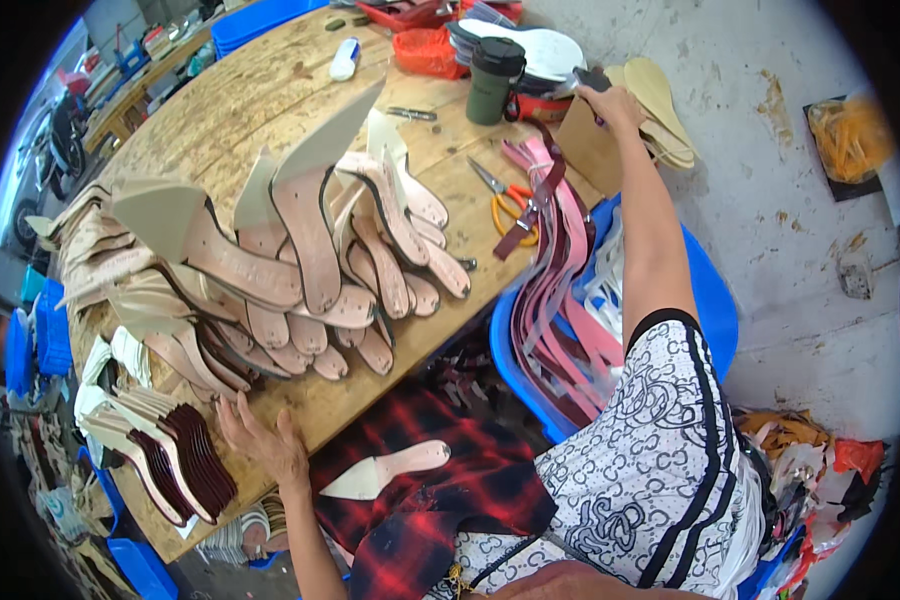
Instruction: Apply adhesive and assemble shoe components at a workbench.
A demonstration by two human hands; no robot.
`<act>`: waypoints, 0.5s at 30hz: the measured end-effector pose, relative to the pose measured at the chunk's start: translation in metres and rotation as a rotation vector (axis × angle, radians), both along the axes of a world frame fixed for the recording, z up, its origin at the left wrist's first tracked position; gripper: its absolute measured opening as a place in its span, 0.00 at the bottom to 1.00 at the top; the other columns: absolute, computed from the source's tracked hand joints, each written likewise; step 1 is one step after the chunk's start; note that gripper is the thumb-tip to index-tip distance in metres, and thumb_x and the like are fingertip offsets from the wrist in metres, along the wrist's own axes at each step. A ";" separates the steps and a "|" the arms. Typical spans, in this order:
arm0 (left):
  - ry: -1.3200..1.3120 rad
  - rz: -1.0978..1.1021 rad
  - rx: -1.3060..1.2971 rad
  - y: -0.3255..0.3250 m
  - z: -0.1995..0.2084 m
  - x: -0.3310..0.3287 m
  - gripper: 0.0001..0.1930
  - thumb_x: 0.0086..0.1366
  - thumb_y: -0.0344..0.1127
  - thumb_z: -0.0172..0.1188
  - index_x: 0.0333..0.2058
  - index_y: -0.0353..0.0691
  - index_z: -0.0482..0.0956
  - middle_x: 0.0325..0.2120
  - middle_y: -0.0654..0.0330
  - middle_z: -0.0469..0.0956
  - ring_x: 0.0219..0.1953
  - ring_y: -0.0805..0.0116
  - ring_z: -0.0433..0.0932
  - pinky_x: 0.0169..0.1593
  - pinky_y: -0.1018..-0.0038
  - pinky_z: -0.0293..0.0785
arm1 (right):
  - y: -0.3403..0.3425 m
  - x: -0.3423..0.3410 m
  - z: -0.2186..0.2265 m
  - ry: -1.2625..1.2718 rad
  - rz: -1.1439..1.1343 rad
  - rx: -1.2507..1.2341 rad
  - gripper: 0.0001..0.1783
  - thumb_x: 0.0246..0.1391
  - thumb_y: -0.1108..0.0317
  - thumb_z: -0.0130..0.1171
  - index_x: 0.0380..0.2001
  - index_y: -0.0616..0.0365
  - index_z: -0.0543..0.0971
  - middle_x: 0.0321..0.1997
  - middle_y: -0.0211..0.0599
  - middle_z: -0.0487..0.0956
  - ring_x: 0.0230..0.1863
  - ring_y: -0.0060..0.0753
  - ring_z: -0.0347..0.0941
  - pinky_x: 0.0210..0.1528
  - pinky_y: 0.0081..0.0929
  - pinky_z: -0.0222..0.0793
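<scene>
My left hand (263, 440) is open at the table's near edge, its fingers spread beside a stack of dark-edged shoe insoles (178, 455). Just behind it lies a large pile of beige pointed insoles (310, 235) with narrow heel ends. Stretched to the far right, my right hand (615, 106) is closed on a small dark object (592, 80) whose kind I cannot make out. A brown board (588, 145) and several pale sole-shaped pieces (660, 105) are beside that hand. One beige insole (388, 472) rests on the red-and-black checked cloth (470, 500) over my lap.
Orange-handled scissors (507, 200) and a green lidded cup (494, 80) occupy the wooden table (190, 110). Pink and maroon straps (560, 290) hang into a blue tub (705, 300) at the right. Scraps (820, 470) are heaped behind my right side.
</scene>
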State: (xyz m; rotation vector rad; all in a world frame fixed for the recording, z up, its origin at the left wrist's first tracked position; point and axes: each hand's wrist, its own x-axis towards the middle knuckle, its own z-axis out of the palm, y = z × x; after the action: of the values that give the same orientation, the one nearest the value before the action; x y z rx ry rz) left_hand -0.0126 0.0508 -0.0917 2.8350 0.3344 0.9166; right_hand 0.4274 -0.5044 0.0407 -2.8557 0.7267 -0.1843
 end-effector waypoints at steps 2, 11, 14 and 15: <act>0.053 0.025 -0.016 -0.001 0.000 0.002 0.32 0.69 0.55 0.47 0.63 0.38 0.58 0.65 0.46 0.54 0.67 0.48 0.52 0.66 0.54 0.46 | -0.003 0.006 -0.015 -0.262 -0.094 -0.031 0.46 0.31 0.29 0.62 0.40 0.63 0.83 0.48 0.52 0.80 0.49 0.48 0.77 0.50 0.42 0.71; 0.052 0.022 -0.048 0.000 0.000 0.006 0.30 0.68 0.49 0.52 0.62 0.37 0.60 0.63 0.46 0.57 0.65 0.48 0.54 0.65 0.56 0.48 | 0.003 0.011 -0.022 -0.392 -0.166 0.011 0.45 0.30 0.32 0.67 0.38 0.67 0.82 0.45 0.53 0.80 0.47 0.47 0.78 0.45 0.39 0.75; 0.042 0.017 -0.073 0.000 -0.001 0.008 0.30 0.68 0.49 0.52 0.61 0.36 0.61 0.62 0.46 0.59 0.64 0.48 0.56 0.65 0.56 0.49 | 0.009 0.005 -0.021 -0.429 -0.190 -0.038 0.45 0.31 0.34 0.67 0.40 0.67 0.81 0.46 0.54 0.79 0.49 0.48 0.77 0.49 0.40 0.73; 0.046 0.016 -0.077 0.000 -0.001 0.008 0.29 0.68 0.48 0.52 0.60 0.35 0.62 0.61 0.46 0.60 0.64 0.48 0.56 0.64 0.56 0.50 | 0.013 0.004 -0.021 -0.461 -0.181 -0.108 0.45 0.31 0.35 0.67 0.42 0.67 0.79 0.48 0.54 0.78 0.51 0.48 0.75 0.50 0.41 0.71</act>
State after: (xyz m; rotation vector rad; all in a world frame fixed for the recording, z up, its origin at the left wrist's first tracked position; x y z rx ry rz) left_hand -0.0043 0.0509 -0.0924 2.7908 0.3900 0.8244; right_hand 0.4318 -0.4916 0.0202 -2.6783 0.8882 -0.8962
